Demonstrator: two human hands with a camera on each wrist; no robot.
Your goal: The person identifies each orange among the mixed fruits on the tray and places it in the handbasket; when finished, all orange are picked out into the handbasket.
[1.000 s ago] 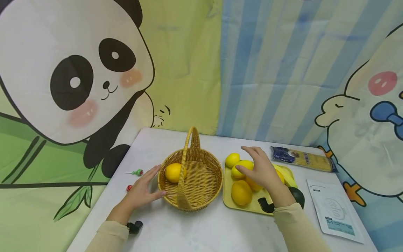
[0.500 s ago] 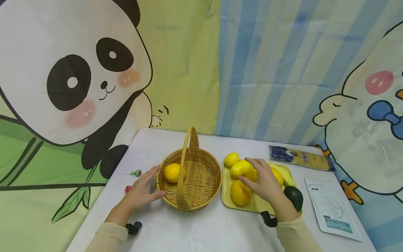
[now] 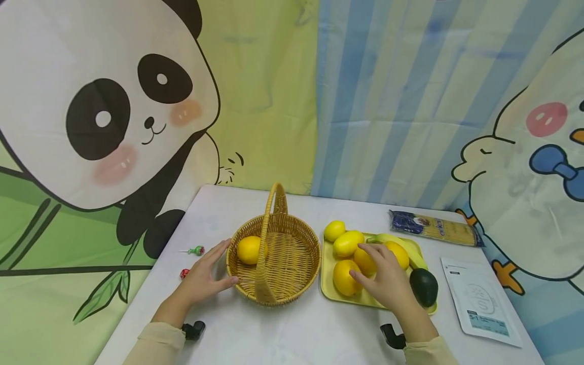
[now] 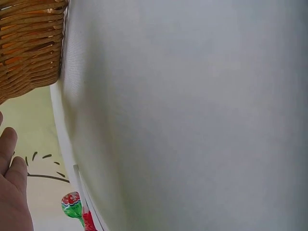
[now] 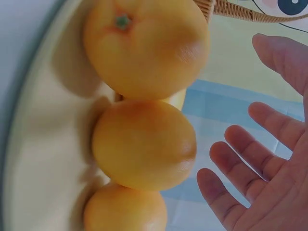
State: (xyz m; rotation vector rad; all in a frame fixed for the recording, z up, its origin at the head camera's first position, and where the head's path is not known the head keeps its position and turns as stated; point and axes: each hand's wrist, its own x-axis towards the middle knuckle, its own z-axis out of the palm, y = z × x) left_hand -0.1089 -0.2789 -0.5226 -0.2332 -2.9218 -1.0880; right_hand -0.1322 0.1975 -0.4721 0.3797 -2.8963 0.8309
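A round wicker basket (image 3: 292,253) with a tall arched handle stands mid-table, one orange (image 3: 248,250) inside it at the left. My left hand (image 3: 203,279) is at the basket's left rim, fingers extended and thumb along the near side. Over the yellow tray (image 3: 326,291), my right hand (image 3: 388,279) hovers with fingers spread and nothing held. Closest to its thumb and fingertips are a front orange (image 3: 345,278) and a middle orange (image 3: 365,261). The right wrist view shows a gap between the spread fingers (image 5: 236,166) and the row of oranges (image 5: 144,144).
Also on the tray are two lemons (image 3: 348,244), bananas (image 3: 415,253), another orange (image 3: 398,253) and a dark green avocado (image 3: 424,287). Behind lies a pasta pack (image 3: 435,228); a white pouch (image 3: 481,301) is at right. Lollipops (image 3: 197,250) lie left of the basket.
My right hand has come down and towards me over the tray, from above the lemons to beside the oranges. The left hand has stayed at the basket.
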